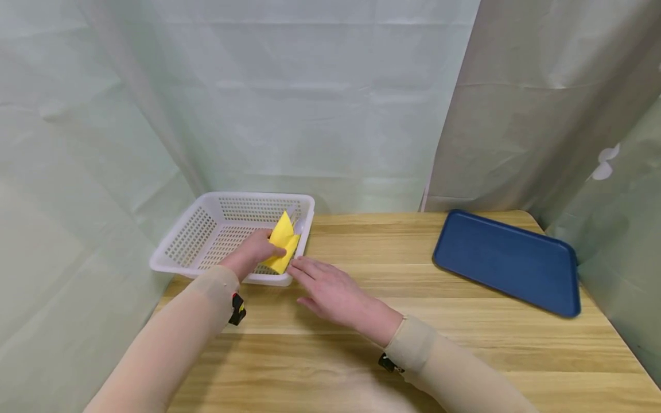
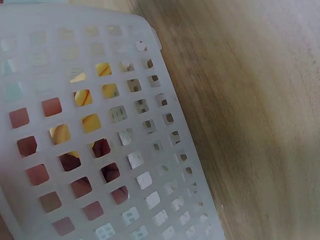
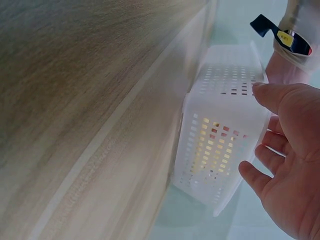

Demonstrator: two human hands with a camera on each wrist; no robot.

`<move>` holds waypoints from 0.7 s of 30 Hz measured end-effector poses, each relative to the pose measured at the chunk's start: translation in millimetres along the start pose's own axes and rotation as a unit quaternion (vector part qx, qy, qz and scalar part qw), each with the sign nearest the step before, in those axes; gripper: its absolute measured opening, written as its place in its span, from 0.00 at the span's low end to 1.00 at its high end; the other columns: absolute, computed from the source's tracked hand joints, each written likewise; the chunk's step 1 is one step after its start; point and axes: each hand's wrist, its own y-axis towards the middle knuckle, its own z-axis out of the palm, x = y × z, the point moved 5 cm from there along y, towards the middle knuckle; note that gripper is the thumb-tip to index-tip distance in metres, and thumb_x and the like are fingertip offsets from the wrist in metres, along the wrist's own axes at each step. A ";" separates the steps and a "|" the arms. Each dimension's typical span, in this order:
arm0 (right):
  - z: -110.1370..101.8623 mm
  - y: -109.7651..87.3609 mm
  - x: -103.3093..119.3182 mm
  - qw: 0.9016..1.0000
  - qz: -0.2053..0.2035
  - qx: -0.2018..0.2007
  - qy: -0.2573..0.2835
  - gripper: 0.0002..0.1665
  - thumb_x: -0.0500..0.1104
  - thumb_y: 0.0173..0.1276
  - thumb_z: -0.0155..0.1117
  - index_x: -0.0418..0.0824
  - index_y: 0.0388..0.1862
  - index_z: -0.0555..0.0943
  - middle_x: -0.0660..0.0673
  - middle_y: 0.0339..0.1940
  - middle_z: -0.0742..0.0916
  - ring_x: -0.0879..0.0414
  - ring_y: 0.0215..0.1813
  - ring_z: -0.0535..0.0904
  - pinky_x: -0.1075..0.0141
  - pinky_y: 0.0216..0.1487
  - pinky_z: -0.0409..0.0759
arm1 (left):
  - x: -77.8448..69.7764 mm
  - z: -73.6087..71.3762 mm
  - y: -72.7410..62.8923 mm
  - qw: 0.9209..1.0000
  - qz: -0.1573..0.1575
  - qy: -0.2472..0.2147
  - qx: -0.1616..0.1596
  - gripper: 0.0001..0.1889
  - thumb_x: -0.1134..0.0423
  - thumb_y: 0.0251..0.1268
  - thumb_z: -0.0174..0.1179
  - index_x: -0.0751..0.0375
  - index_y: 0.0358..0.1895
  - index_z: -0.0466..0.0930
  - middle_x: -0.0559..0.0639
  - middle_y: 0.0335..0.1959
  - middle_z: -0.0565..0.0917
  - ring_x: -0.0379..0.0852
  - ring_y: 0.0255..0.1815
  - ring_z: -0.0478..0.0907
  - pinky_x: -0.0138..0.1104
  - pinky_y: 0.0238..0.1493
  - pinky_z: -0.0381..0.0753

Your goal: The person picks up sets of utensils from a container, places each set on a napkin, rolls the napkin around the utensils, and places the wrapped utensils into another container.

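A white plastic basket (image 1: 178, 264) with a grid of holes stands at the back left of the table. My left hand (image 1: 254, 250) reaches into its right end and holds a folded yellow cloth (image 1: 283, 238), thumb across its near face. Through the basket's holes in the left wrist view, parts of that hand and the yellow cloth (image 2: 91, 123) show; most of the fingers are hidden. Behind the cloth lies a pale see-through item (image 1: 299, 223), its kind unclear. My right hand (image 1: 330, 289) is at the basket's near right corner, palm toward it, fingers extended and holding nothing.
A blue rectangular tray (image 1: 508, 261) lies at the right of the wooden table (image 1: 361, 252). Pale curtains (image 1: 320, 103) hang behind and at both sides, close to the basket's back and left.
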 end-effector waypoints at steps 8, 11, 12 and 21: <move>0.2 1.5 0.2 1.000 -0.004 0.001 -0.001 0.43 0.54 0.81 0.72 0.40 0.85 0.70 0.42 0.84 0.74 0.49 0.86 0.67 0.57 0.84 0.63 | 2.6 0.4 5.0 1.000 -0.013 0.014 0.004 0.32 0.59 0.78 0.70 0.65 0.78 0.71 0.63 0.61 0.82 0.59 0.57 0.80 0.52 0.66 0.78; 0.1 1.7 0.3 1.000 -0.005 0.001 -0.001 0.43 0.54 0.80 0.73 0.40 0.85 0.70 0.42 0.84 0.74 0.49 0.86 0.67 0.57 0.84 0.64 | 3.1 -0.2 6.4 0.999 -0.017 0.027 0.003 0.32 0.59 0.78 0.70 0.66 0.77 0.72 0.64 0.62 0.82 0.59 0.58 0.79 0.53 0.66 0.78; 0.2 1.9 0.2 1.000 -0.005 0.000 0.001 0.43 0.54 0.80 0.73 0.40 0.85 0.70 0.42 0.84 0.74 0.49 0.86 0.67 0.57 0.84 0.64 | 3.4 -0.5 6.8 0.999 -0.019 0.031 0.001 0.32 0.58 0.77 0.70 0.67 0.77 0.72 0.64 0.62 0.82 0.59 0.58 0.79 0.53 0.66 0.77; -0.4 1.2 -0.8 1.000 -0.005 -0.008 0.010 0.42 0.53 0.80 0.73 0.39 0.85 0.70 0.42 0.83 0.75 0.49 0.84 0.69 0.56 0.83 0.65 | 6.9 0.9 11.2 0.999 -0.038 0.020 0.011 0.35 0.59 0.76 0.71 0.68 0.79 0.69 0.64 0.65 0.80 0.60 0.60 0.77 0.53 0.70 0.75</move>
